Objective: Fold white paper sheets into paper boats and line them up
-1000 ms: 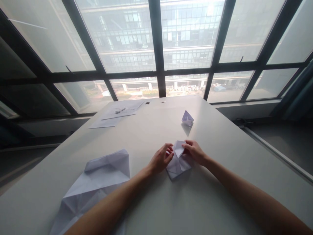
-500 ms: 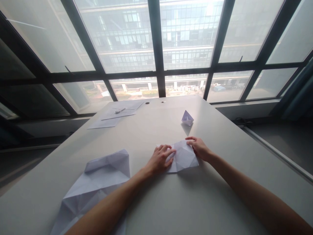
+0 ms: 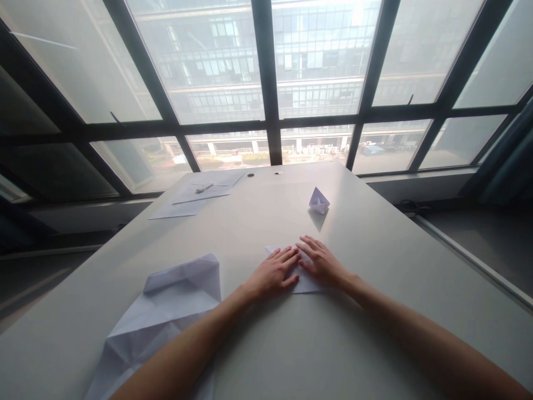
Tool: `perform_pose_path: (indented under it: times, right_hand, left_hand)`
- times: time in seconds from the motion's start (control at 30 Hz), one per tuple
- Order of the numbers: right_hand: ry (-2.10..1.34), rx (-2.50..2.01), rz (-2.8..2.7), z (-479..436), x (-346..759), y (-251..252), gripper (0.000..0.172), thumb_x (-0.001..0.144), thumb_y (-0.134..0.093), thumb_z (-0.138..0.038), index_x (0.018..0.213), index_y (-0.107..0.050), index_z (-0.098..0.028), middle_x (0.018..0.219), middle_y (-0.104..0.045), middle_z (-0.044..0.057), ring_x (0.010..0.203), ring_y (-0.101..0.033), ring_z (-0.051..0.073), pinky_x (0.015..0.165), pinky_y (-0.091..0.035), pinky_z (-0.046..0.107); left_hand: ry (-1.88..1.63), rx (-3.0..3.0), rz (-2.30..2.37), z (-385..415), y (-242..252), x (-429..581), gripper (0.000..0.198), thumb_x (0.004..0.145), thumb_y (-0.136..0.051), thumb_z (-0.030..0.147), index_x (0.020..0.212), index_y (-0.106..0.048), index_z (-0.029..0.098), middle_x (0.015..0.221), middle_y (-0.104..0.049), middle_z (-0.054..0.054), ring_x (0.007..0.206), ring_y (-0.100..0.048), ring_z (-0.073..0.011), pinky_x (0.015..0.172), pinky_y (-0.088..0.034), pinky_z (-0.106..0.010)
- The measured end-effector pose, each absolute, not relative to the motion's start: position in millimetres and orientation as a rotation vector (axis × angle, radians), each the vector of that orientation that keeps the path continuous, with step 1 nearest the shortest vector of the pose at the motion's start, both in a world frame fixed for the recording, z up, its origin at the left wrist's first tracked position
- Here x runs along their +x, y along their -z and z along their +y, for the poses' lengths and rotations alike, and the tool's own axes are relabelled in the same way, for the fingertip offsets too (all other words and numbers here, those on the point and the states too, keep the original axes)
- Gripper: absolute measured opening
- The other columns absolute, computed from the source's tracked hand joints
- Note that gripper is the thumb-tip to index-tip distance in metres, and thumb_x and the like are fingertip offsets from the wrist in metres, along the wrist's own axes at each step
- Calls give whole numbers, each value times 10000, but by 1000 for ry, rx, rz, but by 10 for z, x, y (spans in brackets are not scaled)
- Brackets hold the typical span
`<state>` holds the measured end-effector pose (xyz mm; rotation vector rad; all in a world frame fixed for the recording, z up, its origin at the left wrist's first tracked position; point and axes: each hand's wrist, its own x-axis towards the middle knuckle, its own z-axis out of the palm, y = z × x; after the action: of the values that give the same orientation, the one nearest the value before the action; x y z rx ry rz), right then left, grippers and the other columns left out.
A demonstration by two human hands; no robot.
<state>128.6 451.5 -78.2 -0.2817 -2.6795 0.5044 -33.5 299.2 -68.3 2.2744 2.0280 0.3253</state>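
Observation:
A folded sheet of white paper [image 3: 307, 285] lies on the table, mostly covered by my hands. My left hand [image 3: 272, 273] rests flat on its left part, fingers stretched out. Over the right part lies my right hand [image 3: 321, 262], fingers spread, its fingertips close to those of the left. A corner of the paper shows beyond my left fingers, and its near edge shows between the hands. Farther back stands a small folded paper boat [image 3: 318, 201], apart from both hands.
A large creased paper sheet [image 3: 166, 303] lies at the left, partly under my left forearm. Flat sheets [image 3: 179, 209] with a small white object [image 3: 204, 188] on them are at the back left. The white table [image 3: 258, 222] reaches toward tall windows.
My right hand has moved left from the paper's right edge and now lies flat on it. The paper's right part looks folded over to the left. My left hand has flattened.

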Motion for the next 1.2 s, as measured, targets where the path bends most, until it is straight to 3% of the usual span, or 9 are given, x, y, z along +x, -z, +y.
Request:
perform_pose_path:
  times: [0.17,0.33,0.47,0.77,0.93,1.1,1.2]
  right_hand:
    - [-514,-343,-2890,4516,1265,807,621,993,-398,-429,1527,-319,-121,1592,-284,143,1488,-206,248,1211,-164,451]
    - [-454,-408,-2928,4496,1276,766,624,1009,-336,-476,1523,-333,-123,1592,-267,154,1495,-176,263,1207,-130,490]
    - [-429,-428,-2903,4499,1277,816,624,1007,-356,-488,1520,-347,-133,1593,-252,164,1494,-171,280,1199,-136,514]
    - [-450,-419,-2790,4524,1272,872,539,988,-431,-427,1466,-434,-177,1561,-348,159,1473,-249,273,1184,-187,515]
    - [-387,-649,-2495,4637,1259,890,467,960,-469,-330,1391,-492,-151,1498,-438,178,1440,-304,301,1173,-188,554]
    - [-468,-769,-2461,4763,1273,979,450,916,-527,-296,1340,-532,-143,1390,-543,192,1359,-408,361,1124,-249,613]
    - [-556,-698,-2419,4785,1273,993,410,890,-539,-251,1295,-559,-188,1295,-616,150,1257,-516,323,1109,-297,589]
  left_hand:
    - [-314,2277,2040,2998,710,-336,630,989,-421,479,1546,-291,214,1604,-272,-57,1489,-221,-237,1222,-187,-427]
    - [-288,2280,2030,3004,729,-346,635,998,-397,486,1565,-233,251,1622,-213,-34,1497,-186,-246,1221,-168,-435]
    - [-263,2277,2061,3000,740,-351,643,997,-398,495,1567,-217,259,1624,-207,-57,1502,-150,-286,1207,-150,-510]
    - [-280,2247,2094,2998,732,-342,635,986,-425,503,1556,-258,276,1621,-226,-57,1498,-162,-300,1201,-161,-510]
    - [-321,2180,2126,3006,716,-363,614,977,-447,512,1534,-312,294,1610,-268,-48,1492,-189,-296,1198,-183,-505]
    - [-306,2142,2164,3005,704,-360,599,988,-412,520,1531,-318,285,1609,-272,-52,1493,-188,-292,1197,-177,-506]
    - [-306,2146,2163,2998,693,-344,598,992,-400,519,1535,-308,284,1609,-271,-55,1494,-186,-288,1198,-171,-501]
